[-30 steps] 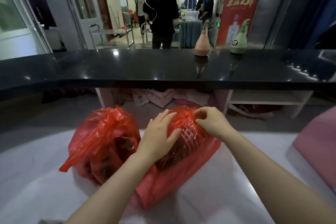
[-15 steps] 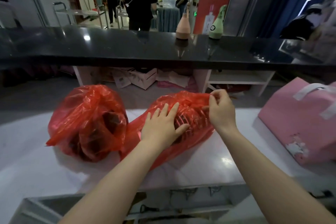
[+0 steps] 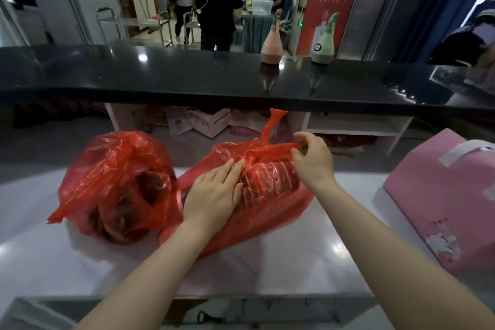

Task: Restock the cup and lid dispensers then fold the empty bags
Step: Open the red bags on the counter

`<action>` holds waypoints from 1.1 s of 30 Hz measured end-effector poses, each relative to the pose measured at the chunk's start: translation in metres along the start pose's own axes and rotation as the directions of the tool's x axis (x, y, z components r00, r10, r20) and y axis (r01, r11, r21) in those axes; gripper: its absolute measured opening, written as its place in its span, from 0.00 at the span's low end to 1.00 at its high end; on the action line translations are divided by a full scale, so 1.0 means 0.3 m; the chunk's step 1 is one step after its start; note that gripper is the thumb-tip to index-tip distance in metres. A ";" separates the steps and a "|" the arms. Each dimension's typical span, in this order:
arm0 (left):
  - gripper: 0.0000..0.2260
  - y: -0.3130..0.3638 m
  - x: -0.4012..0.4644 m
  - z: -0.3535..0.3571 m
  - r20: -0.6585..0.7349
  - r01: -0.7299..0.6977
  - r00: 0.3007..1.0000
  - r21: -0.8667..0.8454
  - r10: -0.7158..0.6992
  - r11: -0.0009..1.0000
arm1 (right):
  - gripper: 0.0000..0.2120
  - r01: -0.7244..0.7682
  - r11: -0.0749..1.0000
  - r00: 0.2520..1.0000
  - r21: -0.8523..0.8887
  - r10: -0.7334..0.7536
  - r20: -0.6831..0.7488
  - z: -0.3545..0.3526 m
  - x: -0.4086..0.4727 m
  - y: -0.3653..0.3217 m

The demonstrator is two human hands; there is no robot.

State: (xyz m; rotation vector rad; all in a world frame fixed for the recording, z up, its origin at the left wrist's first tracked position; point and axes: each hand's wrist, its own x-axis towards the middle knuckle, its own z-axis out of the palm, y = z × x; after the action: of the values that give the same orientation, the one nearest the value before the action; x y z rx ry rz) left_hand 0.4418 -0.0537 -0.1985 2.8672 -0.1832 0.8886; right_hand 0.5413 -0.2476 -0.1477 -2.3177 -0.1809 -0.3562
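1. Both red bags (image 3: 267, 211) (image 3: 112, 185), at 12 and 10 o'clock, are thin, glossy, crinkled translucent plastic.
2. The black counter (image 3: 187, 75) beyond is polished and mirror-glossy.
3. The white worktop (image 3: 308, 262) is smooth with a soft sheen.

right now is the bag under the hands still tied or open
Tied, being undone: the right hand pinches a knot tail of the right red bag, whose neck stays bunched; the left hand presses it flat.

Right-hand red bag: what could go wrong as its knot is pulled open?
The right hand pinches a knot tail of the right red bag; the thin plastic might tear. The left hand only presses flat on it, so the ribbed stack inside could roll toward the white counter edge.
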 end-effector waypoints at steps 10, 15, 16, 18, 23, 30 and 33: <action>0.21 0.006 0.023 -0.023 0.055 0.287 0.951 -0.516 -0.303 0.807 | 0.15 -0.023 0.892 0.828 0.452 -0.237 0.509 0.034 0.093 -0.084; 0.12 0.070 0.117 -0.028 0.213 0.666 0.728 -0.443 -0.652 0.600 | 0.17 0.160 0.959 0.857 0.233 -0.252 0.449 0.025 0.122 -0.049; 0.15 0.090 0.130 -0.025 0.257 0.696 0.717 -0.315 -0.648 0.645 | 0.18 0.248 0.954 0.807 0.167 -0.299 0.510 0.013 0.123 -0.043; 0.15 0.127 0.149 -0.020 0.284 0.700 0.705 -0.139 -0.649 0.700 | 0.15 0.480 0.873 0.646 0.086 -0.418 0.639 -0.006 0.117 -0.031; 0.06 0.147 0.143 -0.025 0.166 0.680 0.733 -0.214 -0.660 0.701 | 0.10 0.456 0.864 0.749 -0.211 -0.245 0.616 0.012 0.132 0.034; 0.03 0.070 0.106 -0.036 -0.046 0.671 0.692 -0.327 -0.720 0.665 | 0.15 0.259 0.923 0.955 -0.285 -0.199 0.220 -0.073 0.157 0.137; 0.05 -0.008 0.093 -0.079 -0.112 0.755 0.555 -0.347 -0.824 0.556 | 0.18 0.120 0.972 0.989 -0.203 -0.099 0.110 -0.102 0.172 0.190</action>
State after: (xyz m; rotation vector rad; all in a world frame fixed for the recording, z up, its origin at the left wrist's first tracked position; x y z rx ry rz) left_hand 0.4520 -0.0496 -0.1636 2.1236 0.9130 0.9032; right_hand 0.5977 -0.3081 -0.1501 -2.5424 -0.3363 -0.3285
